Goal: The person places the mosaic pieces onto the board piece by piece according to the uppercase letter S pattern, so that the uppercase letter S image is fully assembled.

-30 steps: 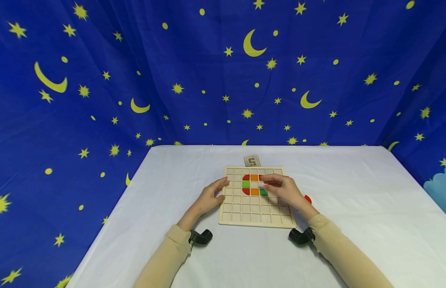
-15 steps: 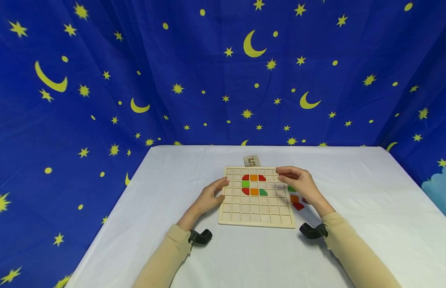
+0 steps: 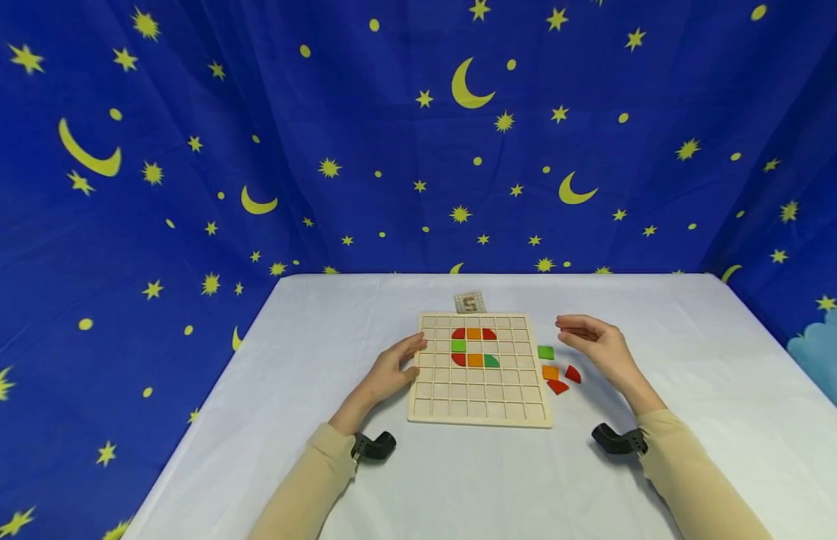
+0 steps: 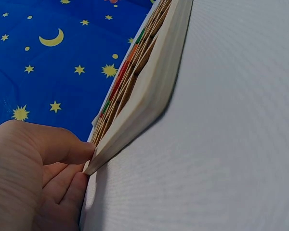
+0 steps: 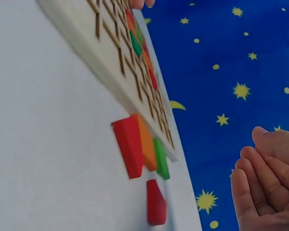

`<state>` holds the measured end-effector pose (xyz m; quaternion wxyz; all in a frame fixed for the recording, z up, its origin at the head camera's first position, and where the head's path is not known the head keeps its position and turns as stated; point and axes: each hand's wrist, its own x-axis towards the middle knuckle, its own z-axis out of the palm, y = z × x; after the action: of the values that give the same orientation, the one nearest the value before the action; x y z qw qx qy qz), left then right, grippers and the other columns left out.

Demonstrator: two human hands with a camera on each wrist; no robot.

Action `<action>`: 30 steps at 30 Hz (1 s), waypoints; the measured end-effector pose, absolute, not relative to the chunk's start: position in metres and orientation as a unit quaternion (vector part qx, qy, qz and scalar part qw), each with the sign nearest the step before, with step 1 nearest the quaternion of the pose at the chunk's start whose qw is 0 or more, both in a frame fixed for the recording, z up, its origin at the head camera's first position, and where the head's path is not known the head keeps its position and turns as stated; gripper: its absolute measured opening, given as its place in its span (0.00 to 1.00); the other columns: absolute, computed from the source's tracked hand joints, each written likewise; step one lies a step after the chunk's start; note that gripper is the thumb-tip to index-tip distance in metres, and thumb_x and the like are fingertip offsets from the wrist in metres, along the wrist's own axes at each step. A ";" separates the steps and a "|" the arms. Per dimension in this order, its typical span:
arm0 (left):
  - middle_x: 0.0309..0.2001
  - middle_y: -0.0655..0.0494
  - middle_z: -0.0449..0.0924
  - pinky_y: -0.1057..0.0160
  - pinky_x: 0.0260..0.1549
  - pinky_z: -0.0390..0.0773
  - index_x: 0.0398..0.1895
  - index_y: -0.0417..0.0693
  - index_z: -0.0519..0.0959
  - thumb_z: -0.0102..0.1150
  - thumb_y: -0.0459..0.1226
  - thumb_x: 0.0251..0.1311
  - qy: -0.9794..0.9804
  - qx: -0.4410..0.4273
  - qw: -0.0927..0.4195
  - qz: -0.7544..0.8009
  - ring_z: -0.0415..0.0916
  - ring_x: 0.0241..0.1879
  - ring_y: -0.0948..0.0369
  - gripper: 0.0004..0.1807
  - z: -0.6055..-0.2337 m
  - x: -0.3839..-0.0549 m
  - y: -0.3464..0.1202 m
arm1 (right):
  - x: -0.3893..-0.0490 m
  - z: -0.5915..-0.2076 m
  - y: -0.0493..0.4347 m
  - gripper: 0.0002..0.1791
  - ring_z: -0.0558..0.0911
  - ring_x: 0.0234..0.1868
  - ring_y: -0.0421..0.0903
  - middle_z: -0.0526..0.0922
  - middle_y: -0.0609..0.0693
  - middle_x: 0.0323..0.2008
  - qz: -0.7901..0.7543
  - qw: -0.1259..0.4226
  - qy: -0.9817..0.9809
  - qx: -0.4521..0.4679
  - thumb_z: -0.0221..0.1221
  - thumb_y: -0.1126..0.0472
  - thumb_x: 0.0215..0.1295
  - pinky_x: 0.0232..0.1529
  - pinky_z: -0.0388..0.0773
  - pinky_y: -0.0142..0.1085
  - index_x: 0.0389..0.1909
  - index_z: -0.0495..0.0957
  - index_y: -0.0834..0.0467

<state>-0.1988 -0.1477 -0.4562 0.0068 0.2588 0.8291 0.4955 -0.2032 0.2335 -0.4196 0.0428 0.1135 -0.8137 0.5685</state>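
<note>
A square wooden grid board (image 3: 480, 409) lies on the table, with coloured tiles in several of its upper cells, among them an orange square tile (image 3: 474, 334), a light green square tile (image 3: 458, 346) and a dark green rounded tile (image 3: 491, 361). My left hand (image 3: 391, 369) rests at the board's left edge, fingertips and thumb touching it. To the right of the board my right hand (image 3: 604, 350) hovers with bent, relaxed fingers and nothing between them. Below it lie a loose green square (image 3: 546, 352), an orange square (image 3: 550, 373) and two red rounded tiles (image 3: 572, 374).
A small card (image 3: 469, 303) bearing an S-like pattern lies just behind the board. The white-covered table (image 3: 337, 322) ends at a blue curtain (image 3: 364, 112) printed with moons and stars. Each wrist wears a black camera mount (image 3: 374, 445).
My right hand has withdrawn from over the board's tiles to the right, exposing the red tile at the pattern's upper right and the loose tiles. My left hand has stayed in place.
</note>
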 end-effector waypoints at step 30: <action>0.59 0.26 0.65 0.49 0.62 0.63 0.63 0.18 0.56 0.51 0.16 0.53 0.822 0.282 0.013 0.494 0.63 0.60 0.38 0.32 -0.430 -0.187 -0.144 | -0.218 -0.471 0.239 0.20 0.78 0.50 0.57 0.80 0.60 0.49 0.392 0.064 -0.907 0.139 0.64 0.64 0.59 0.53 0.75 0.52 0.52 0.78 0.64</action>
<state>-0.1867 -0.1436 -0.4305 0.0130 0.2824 0.8221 0.4942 -0.2182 0.2387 -0.4711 0.0640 0.1394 -0.9072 0.3917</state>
